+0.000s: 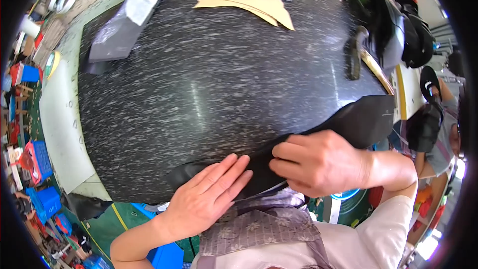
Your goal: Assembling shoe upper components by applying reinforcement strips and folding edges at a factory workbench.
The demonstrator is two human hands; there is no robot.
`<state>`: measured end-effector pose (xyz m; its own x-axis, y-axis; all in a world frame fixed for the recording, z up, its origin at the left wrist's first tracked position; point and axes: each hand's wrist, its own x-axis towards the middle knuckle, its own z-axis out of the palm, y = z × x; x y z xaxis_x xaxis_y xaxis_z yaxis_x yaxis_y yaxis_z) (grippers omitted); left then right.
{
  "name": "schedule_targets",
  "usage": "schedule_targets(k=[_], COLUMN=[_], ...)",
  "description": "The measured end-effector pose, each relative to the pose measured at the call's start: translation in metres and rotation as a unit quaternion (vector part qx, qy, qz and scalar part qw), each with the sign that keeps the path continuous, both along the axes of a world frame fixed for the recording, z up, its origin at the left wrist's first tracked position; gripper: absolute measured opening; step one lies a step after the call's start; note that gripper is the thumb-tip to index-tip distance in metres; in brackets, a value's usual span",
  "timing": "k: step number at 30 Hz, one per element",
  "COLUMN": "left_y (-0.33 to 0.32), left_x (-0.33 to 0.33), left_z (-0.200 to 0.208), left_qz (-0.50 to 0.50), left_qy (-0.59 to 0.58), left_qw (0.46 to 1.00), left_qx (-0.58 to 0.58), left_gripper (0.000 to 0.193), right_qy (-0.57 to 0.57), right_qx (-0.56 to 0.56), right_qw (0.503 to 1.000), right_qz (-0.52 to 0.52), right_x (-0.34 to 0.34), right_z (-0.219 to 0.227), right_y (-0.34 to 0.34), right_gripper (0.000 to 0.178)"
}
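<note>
A long black piece of leather-like sheet (366, 117) lies along the near edge of the dark speckled tabletop (199, 84), its broad end spreading out to the right. My left hand (201, 197) rests flat on its left part, fingers stretched out and close together. Further right, my right hand (323, 162) is closed, with curled fingers pressed at the piece's middle. Whether those fingers pinch the piece's edge or also hold something small is hidden from this view. A narrow gap separates the fingertips of my two hands.
A hammer (356, 55) with a wooden handle lies at the right, beside stacked black pieces (391, 25). Tan cut pieces (239, 2) lie at the far side. A grey-and-white piece (142, 5) is far left, white paper (62, 124) nearer. Another person (443, 124) is at the right.
</note>
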<state>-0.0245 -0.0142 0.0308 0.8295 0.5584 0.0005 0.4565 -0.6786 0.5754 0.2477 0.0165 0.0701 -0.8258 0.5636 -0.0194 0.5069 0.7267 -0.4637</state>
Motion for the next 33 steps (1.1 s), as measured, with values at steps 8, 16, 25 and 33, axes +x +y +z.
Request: schedule_targets(k=[8, 16, 25, 33], left_y=[0.003, 0.014, 0.092, 0.107], left_x=[0.016, 0.047, 0.024, 0.048], left_z=[0.012, 0.015, 0.063, 0.017], left_qz=[-0.038, -0.117, 0.295, 0.135], left_qy=[0.075, -0.049, -0.195, -0.078], left_qw=[0.989, 0.988, 0.935, 0.968], left_qx=[0.118, 0.088, -0.001, 0.198], left_gripper=[0.052, 0.034, 0.034, 0.042], right_qy=[-0.015, 0.069, 0.225, 0.082], right_qx=[0.074, 0.286, 0.260, 0.416], right_qw=[0.996, 0.956, 0.905, 0.617], right_qz=[0.056, 0.021, -0.251, -0.663], right_x=[0.024, 0.029, 0.118, 0.422], right_z=[-0.008, -0.034, 0.051, -0.037], right_y=[-0.011, -0.035, 0.008, 0.139], right_gripper=[0.023, 0.014, 0.031, 0.049])
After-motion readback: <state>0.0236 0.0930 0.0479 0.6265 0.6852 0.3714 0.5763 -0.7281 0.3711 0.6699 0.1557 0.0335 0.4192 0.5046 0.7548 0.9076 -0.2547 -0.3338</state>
